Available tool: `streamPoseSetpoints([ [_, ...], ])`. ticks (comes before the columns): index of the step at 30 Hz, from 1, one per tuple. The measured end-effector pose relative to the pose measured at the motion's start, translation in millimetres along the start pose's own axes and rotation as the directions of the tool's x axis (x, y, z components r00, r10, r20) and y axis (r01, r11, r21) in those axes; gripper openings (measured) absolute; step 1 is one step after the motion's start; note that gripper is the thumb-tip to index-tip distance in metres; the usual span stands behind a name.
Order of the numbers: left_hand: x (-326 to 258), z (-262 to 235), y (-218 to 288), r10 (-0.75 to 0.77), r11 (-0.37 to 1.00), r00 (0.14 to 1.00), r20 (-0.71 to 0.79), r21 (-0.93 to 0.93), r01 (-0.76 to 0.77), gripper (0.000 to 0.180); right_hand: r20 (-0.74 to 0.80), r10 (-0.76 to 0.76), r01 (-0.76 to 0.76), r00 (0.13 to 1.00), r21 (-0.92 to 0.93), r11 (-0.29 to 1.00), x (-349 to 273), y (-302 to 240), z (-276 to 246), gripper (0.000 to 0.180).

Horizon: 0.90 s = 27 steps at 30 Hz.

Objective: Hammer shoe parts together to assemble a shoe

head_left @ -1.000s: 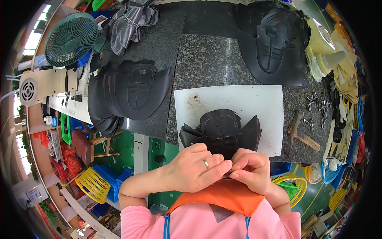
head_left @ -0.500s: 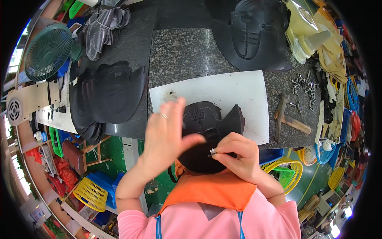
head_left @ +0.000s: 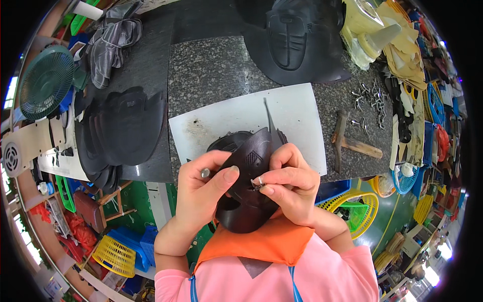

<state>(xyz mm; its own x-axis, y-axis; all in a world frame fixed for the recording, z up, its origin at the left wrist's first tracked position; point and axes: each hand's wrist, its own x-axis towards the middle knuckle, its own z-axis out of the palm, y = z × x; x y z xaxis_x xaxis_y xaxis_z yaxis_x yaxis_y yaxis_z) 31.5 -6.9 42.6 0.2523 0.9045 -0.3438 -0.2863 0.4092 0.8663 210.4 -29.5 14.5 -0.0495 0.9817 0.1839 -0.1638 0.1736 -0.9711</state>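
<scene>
- Indoors, a person in a pink shirt and an orange apron (head_left: 251,242) works at a dark speckled counter (head_left: 209,68), handling a black molded piece (head_left: 254,204).
- The left hand (head_left: 198,194) grips the piece at its left side, thumb pressed on the outer face and the other fingers curled behind, clamped on it.
- The right hand (head_left: 297,183) pinches a small silver fitting (head_left: 257,182) against the same face, thumb and forefinger closed on it.
- The black molded piece stands curved between both hands, above the apron and at the counter's near edge.
- Behind it, a white board (head_left: 211,118) lies on the counter, with more black material on its near part.
- Right of the board rests a wooden-handled hammer (head_left: 342,140), near scattered silver metal parts (head_left: 375,100).
- Stacks of black pieces flank the board, one to the left (head_left: 126,131), another beyond it (head_left: 289,43).
- At far left, a green fan (head_left: 48,83).
</scene>
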Motion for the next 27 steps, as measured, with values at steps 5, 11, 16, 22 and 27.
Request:
streamPoseSetpoints([
  [5,1.2,4.4,-0.4,0.07,0.997,0.997,0.036,-0.037,-0.069,0.017,-0.03,-0.007,0.009,1.0,0.053,0.999,-1.3,0.0,0.6,0.016],
  [11,-0.6,0.7,-0.9,0.116,0.991,0.989,0.091,0.058,-0.121,0.017,-0.073,0.018,-0.012,0.997,0.075,0.997,-2.9,-2.1,5.7,0.01],
  [16,-3.5,5.1,2.1,0.117,0.986,0.991,0.065,0.109,-0.124,0.017,-0.071,0.093,-0.089,0.993,0.056,0.994,-4.1,-4.5,4.1,0.009],
  [22,2.0,8.6,-2.4,-0.019,0.994,0.993,0.121,-0.106,0.032,0.022,-0.108,-0.031,0.011,0.994,-0.178,0.984,2.2,0.0,-9.4,0.021],
  [27,4.9,-1.4,-6.1,-0.173,0.968,0.985,-0.003,-0.182,0.17,0.024,-0.447,-0.247,-0.259,0.86,-0.798,0.544,25.5,-10.7,-108.2,0.034],
])
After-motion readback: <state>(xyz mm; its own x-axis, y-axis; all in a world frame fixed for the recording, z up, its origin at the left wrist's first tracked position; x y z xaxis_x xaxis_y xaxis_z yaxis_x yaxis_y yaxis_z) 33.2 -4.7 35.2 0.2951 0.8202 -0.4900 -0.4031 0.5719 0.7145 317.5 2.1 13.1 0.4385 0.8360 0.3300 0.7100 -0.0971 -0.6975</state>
